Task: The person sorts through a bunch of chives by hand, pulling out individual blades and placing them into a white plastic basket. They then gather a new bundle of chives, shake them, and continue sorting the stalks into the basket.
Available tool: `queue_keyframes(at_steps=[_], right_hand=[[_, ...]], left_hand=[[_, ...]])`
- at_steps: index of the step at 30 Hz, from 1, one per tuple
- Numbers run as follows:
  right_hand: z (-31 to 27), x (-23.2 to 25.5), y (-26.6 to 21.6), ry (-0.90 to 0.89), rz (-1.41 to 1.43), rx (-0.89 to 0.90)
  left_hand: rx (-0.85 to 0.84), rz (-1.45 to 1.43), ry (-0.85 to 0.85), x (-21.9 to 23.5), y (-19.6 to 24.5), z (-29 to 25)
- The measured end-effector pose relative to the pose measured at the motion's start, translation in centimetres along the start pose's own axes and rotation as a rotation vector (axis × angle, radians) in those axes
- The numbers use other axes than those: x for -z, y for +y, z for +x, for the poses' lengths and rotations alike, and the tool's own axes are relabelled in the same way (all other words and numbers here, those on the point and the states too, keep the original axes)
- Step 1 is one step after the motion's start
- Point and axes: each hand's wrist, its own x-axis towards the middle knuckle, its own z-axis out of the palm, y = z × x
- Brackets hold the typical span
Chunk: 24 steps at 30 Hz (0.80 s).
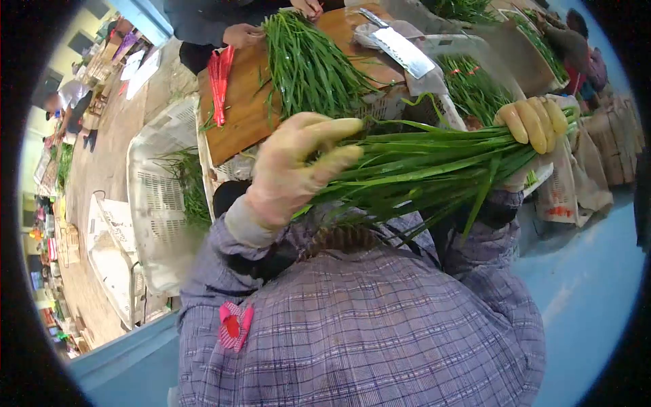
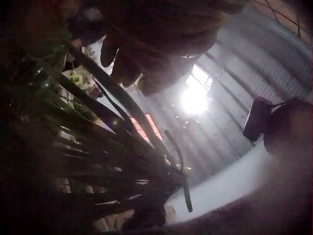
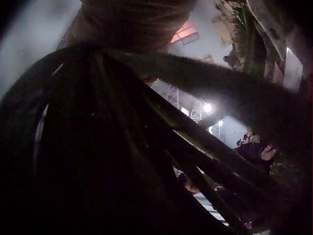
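My right hand (image 1: 532, 127), in a pale yellowish glove, grips a bunch of garlic chives (image 1: 434, 163) near its pale stem ends. The long flat leaves stretch leftward in front of my chest, some drooping. My left hand (image 1: 298, 166), also gloved, is at the leaf-tip end, its fingers extended and the thumb apart from them, overlapping the tips. In the left wrist view, dark fingers (image 2: 156, 54) hang above the leaves (image 2: 132, 166). The right wrist view shows the gloved hand (image 3: 132, 24) over dark, close leaves (image 3: 98, 137).
Ahead is a wooden board (image 1: 237, 125) with a heap of chives (image 1: 312, 64), red ties (image 1: 220, 85) and a cleaver (image 1: 403, 51). Another person's hand (image 1: 243, 35) is beside the heap. White plastic crates (image 1: 152, 197) stand to the left, with another crate of greens (image 1: 475, 91) at right.
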Motion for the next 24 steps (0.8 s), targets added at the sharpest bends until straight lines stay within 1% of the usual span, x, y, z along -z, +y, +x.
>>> queue_keyframes(at_steps=[1, 2, 4, 6, 8, 9, 10, 12, 13, 14, 15, 16, 17, 18, 19, 20, 22, 23, 24], right_hand=[[0.1, -0.1, 0.2, -0.012, 0.001, 0.001], [0.2, -0.3, 0.4, -0.022, 0.000, 0.004], [0.5, -0.6, 0.3, -0.059, -0.023, -0.022], [0.6, -0.5, -0.1, -0.094, -0.049, -0.048], [0.6, 0.3, -0.6, -0.237, -0.058, -0.073], [0.6, 0.4, -0.7, -0.236, -0.059, -0.072], [0.6, 0.6, -0.8, -0.243, -0.040, -0.069], [0.3, 0.6, -0.9, -0.245, -0.015, -0.068], [-0.1, 0.3, -1.2, -0.149, -0.049, -0.062], [-0.4, 0.1, -1.3, -0.055, -0.084, -0.056], [-0.4, 0.0, -1.0, -0.055, -0.082, -0.057], [-0.3, -0.2, -0.4, -0.034, -0.042, -0.002], [-0.2, -0.3, -0.1, -0.013, -0.002, 0.054], [0.0, -0.4, 0.0, -0.015, -0.002, 0.053], [0.2, -0.4, 0.1, -0.070, -0.006, 0.027], [0.4, -0.4, 0.2, -0.125, -0.009, 0.000], [0.3, -0.6, 0.6, -0.102, -0.005, 0.019], [0.2, -0.7, 0.8, -0.076, -0.004, 0.039], [0.1, -0.8, 0.9, -0.074, -0.005, 0.034]], left_hand=[[-0.007, -0.066, -0.061, -0.4, 0.6, 0.6], [-0.010, -0.063, -0.058, -0.7, 0.7, 0.9], [0.037, -0.137, -0.174, -1.4, 0.7, 1.4], [0.016, -0.120, -0.179, -1.4, 1.2, 1.4], [-0.013, -0.135, -0.033, -1.4, 1.0, 1.0], [-0.016, -0.173, 0.055, -1.7, 0.8, 0.6], [-0.014, -0.173, 0.054, -1.7, 0.8, 0.3], [0.316, -0.393, 0.141, -1.4, 0.9, -0.4], [0.370, -0.407, 0.143, -1.2, 0.8, -0.7], [0.375, -0.405, 0.142, -1.0, 0.7, -0.9], [0.388, -0.421, 0.124, -1.0, 0.4, -1.0], [0.399, -0.436, 0.107, -0.9, 0.2, -1.0], [0.399, -0.434, 0.108, -1.2, 0.0, -1.0], [0.252, -0.349, 0.110, -1.7, -0.1, -0.8], [0.106, -0.263, 0.111, -2.0, -0.1, -0.6], [0.106, -0.262, 0.113, -2.0, 0.2, -0.6], [0.202, -0.338, -0.084, -1.6, 1.3, -0.4], [0.049, -0.214, -0.151, -1.3, 0.8, 0.0], [0.051, -0.217, -0.149, -1.5, 0.4, 0.1]])
